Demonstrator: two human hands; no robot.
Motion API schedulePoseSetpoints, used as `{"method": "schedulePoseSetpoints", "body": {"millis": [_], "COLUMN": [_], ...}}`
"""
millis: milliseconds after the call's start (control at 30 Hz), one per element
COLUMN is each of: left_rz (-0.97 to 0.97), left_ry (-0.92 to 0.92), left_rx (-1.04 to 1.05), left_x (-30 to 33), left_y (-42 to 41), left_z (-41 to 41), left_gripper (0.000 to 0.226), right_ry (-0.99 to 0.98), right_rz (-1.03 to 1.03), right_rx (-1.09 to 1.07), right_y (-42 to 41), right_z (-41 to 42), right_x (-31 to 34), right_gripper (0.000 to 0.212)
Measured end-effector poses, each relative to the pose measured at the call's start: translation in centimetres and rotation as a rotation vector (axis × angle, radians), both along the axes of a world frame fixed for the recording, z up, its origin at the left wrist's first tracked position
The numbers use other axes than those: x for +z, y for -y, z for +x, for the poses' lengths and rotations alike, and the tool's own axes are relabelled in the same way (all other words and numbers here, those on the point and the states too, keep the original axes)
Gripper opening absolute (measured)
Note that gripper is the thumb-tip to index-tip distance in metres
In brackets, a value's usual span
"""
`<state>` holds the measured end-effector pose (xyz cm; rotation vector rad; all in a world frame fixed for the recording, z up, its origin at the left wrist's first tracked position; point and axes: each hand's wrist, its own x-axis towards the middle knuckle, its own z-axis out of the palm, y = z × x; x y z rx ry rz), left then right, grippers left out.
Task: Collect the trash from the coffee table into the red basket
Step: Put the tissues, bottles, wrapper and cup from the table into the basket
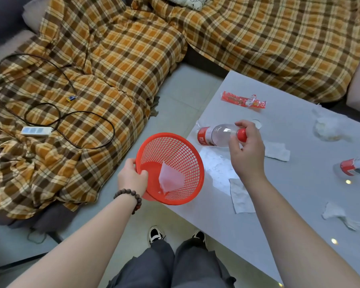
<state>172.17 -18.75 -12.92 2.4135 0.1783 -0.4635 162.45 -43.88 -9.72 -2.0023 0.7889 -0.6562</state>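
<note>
My left hand (132, 178) grips the rim of the red mesh basket (185, 156), tilted beside the coffee table's left edge (295, 196). A white piece of paper (170, 180) lies inside it. My right hand (246, 150) holds a clear plastic bottle (216, 135) by its red cap end; the bottle lies sideways just above the table's corner. On the table lie a red snack wrapper (242, 100), crumpled tissues (276, 151) (240, 196) (339, 215), a crumpled clear plastic cup or bag (328, 126) and a second bottle (355, 166) at the right edge.
A sofa under an orange plaid blanket (116, 65) wraps around the left and back. A white power strip (35, 130) with black cables rests on it. My feet (156, 235) stand on the grey floor between sofa and table.
</note>
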Motion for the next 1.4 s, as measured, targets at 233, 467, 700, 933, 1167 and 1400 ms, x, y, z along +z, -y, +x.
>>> {"method": "schedulePoseSetpoints", "body": {"millis": [233, 467, 700, 933, 1167, 1400], "left_rz": [-0.124, -0.188, -0.325, -0.478, -0.409, -0.319], "left_ry": [0.033, 0.037, 0.084, 0.062, 0.07, 0.036], "left_rx": [-0.129, -0.15, -0.199, -0.26, -0.272, -0.255], "left_x": [2.2, 3.4, 4.2, 5.9, 5.2, 3.5], "left_y": [0.9, -1.0, -3.2, -2.0, -1.6, 0.6], "left_z": [0.6, 1.4, 2.6, 3.4, 3.7, 3.4], "left_gripper": [0.025, 0.028, 0.03, 0.028, 0.024, 0.027], "right_ry": [0.031, -0.017, -0.032, -0.121, -0.177, -0.199], "right_rz": [0.06, 0.127, 0.178, 0.095, 0.054, 0.078], "right_rx": [0.196, 0.216, 0.272, 0.281, 0.205, 0.052], "right_y": [-4.4, -7.2, -10.0, -11.1, -10.8, -8.1], "right_z": [1.6, 4.0, 5.2, 5.2, 3.4, -2.3], "right_x": [2.9, 2.6, 3.1, 1.6, 1.1, -0.7], "right_gripper": [0.022, 0.018, 0.02, 0.033, 0.055, 0.059]}}
